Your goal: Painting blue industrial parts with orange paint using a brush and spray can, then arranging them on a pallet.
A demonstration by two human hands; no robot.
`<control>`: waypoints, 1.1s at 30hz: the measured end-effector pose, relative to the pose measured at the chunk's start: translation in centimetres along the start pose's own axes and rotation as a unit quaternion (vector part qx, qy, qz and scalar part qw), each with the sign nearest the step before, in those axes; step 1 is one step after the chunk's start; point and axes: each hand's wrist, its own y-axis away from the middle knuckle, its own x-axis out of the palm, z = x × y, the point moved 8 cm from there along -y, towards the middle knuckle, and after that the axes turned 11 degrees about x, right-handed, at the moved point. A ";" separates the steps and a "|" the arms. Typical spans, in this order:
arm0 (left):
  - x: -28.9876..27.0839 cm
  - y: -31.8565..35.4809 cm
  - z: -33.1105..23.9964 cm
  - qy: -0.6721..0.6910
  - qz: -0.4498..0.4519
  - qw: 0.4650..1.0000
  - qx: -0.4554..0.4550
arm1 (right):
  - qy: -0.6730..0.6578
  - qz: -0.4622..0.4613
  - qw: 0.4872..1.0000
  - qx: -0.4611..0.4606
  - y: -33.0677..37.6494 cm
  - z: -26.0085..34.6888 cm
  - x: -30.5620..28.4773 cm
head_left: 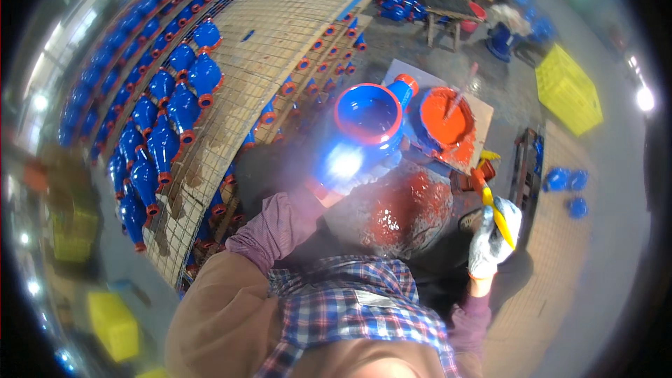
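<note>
- A workshop with a grey floor (605,189) spreads around; a large wire-mesh rack (280,24) slants across the left, carrying rows of glossy blue pieces (163,147) with orange-red ends.
- The blue fitting (357,141) is up in front of the person, left of the paint bowl (470,133); its wide, orange-red-rimmed mouth faces up toward the camera, and its long axis runs away below, leaning to the lower left.
- The gloved left hand (369,173) grips the fitting from beneath.
- The gloved right hand (492,241) is closed around the yellow handle of a brush (499,220), whose orange-coated head points up and slightly left, near the bowl.
- The bowl holds orange-red paint (439,120) with a stick (458,94) in it, on a pale board (483,113); a paint-spattered lump (392,213) sits below, in front of the checked apron (350,304).
- A yellow crate (568,89) lies farther right.
- Glare and blur hide the fitting's lower end and most left fingers; whether the small rimmed neck (404,85) behind belongs to it cannot be told.
</note>
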 end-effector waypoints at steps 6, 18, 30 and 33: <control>-1.2 -1.1 -5.6 -0.213 0.038 0.970 0.112 | -0.008 0.008 0.999 -0.045 -2.8 2.1 2.6; -7.0 -3.3 -4.6 -0.139 -0.068 0.987 0.051 | -0.083 0.100 0.982 -0.139 -5.7 11.8 10.5; -6.9 -2.9 -6.0 -0.373 -0.056 0.910 0.173 | 0.001 0.298 0.898 -0.322 -2.5 14.8 11.7; -5.1 -2.6 -7.7 -0.497 -0.016 0.832 0.246 | 0.019 0.282 0.920 -0.272 -3.3 13.3 9.9</control>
